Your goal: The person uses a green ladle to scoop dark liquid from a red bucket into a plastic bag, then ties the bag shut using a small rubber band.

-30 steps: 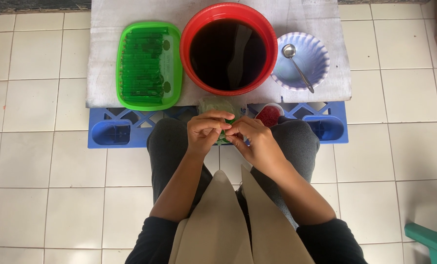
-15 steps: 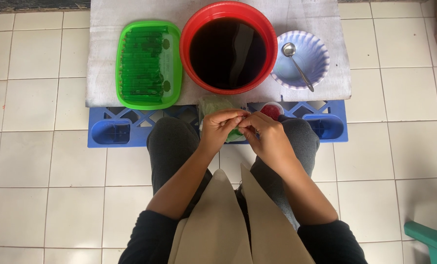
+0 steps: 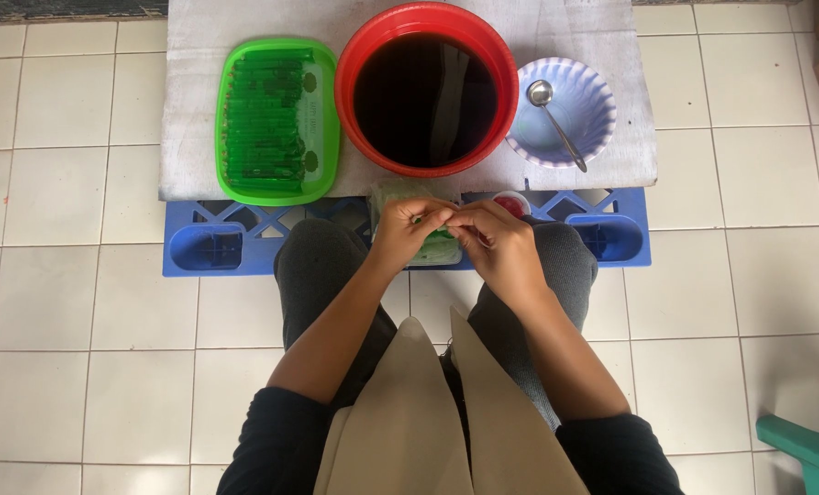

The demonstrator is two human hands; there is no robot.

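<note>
My one camera sits on my head, looking straight down past my knees at my hands, fairly near; the board's [image 3: 189,137] far edge is cropped at the top.

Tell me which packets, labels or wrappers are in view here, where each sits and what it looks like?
Clear plastic packet: between the knees, under both hands, holding something green.
Slim green sticks: rows lying in the green tray, left of the red basin.
Pale label panel: down the tray's right side, oblong, with dark round marks.
No signs or screens.
</note>
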